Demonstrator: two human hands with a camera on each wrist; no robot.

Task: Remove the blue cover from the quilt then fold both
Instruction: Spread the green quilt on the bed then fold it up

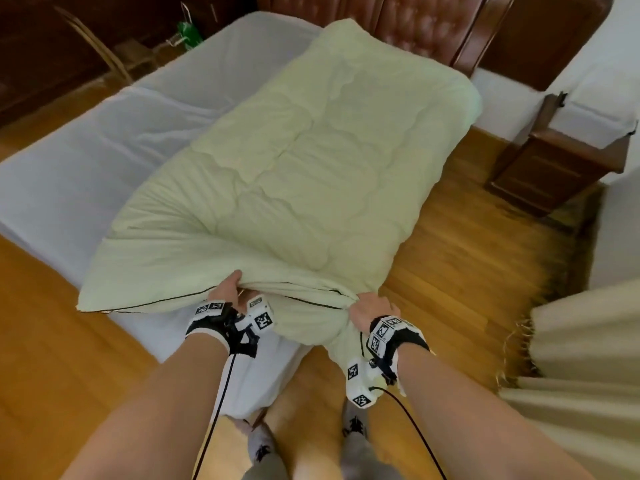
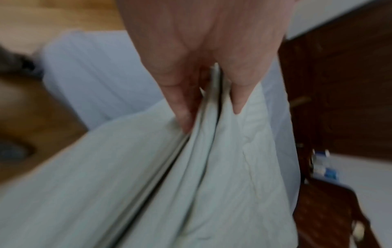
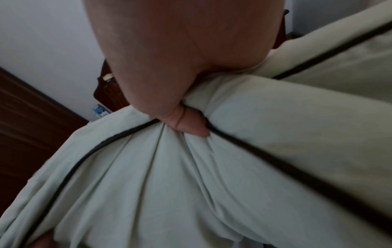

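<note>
Nearest, both forearms reach forward and down from the person standing at the foot of the bed [image 1: 69, 174]. The left hand [image 1: 227, 289] pinches the near edge of the quilt [image 1: 294, 161], thumb on one side and fingers [image 2: 182, 107] on the other, with several layers of pale green cloth gathered between them. The right hand [image 1: 369, 310] is closed in a fist round a bunched handful of the same near edge, its knuckles up and its thumb [image 3: 191, 125] pressed into the folds beside the dark piping [image 3: 275, 164]. Both hands hold that edge lifted off the mattress; a loose fold hangs down between the wrists.

From the hands the quilt runs away up the bed, long axis toward the headboard [image 1: 381, 26] and slightly right. Its far end lies near the headboard; its right side overhangs the bed above the wood floor [image 1: 467, 254]. Pale sheet shows bare on the left. A dark nightstand [image 1: 554, 168] stands by the far right wall.
</note>
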